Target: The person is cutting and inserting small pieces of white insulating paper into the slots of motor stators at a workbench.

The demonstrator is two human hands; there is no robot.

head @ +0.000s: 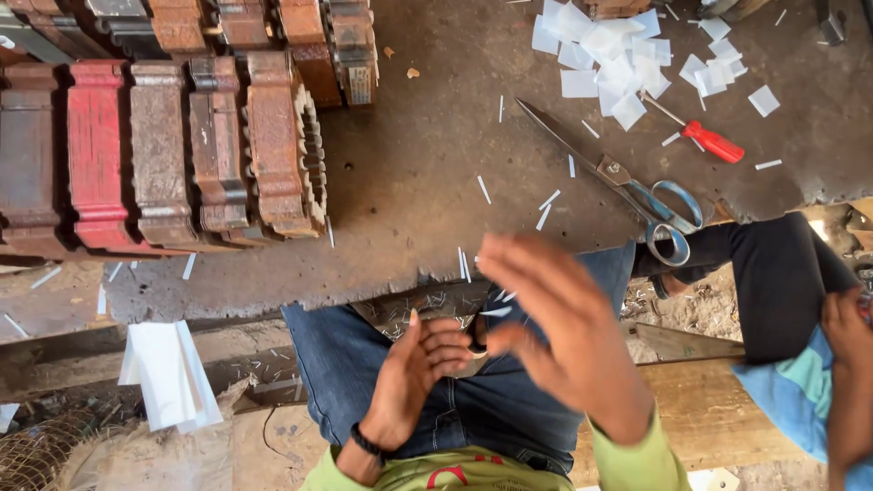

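Several rusty metal blocks [182, 150], one of them red, stand in rows at the far left of your bench [409, 173], and a folded white sheet [168, 373] hangs off a wooden ledge below them. Moving right, your left hand [414, 377] sits over your lap with its fingers [446, 345] curled around a small dark object [476, 336], too hidden to tell what it is. Just beside it, your right hand [564, 332] is blurred, its fingers [518, 264] spread open and holding nothing. Thin white slivers lie scattered on the bench ahead of your hands. Further right, a pair of large scissors [618, 177] lies closed on the bench, then a pile of white paper squares [618, 59] and a red-handled screwdriver [705, 136]. At the far right edge, another person's hand [850, 382] rests near their dark trouser leg
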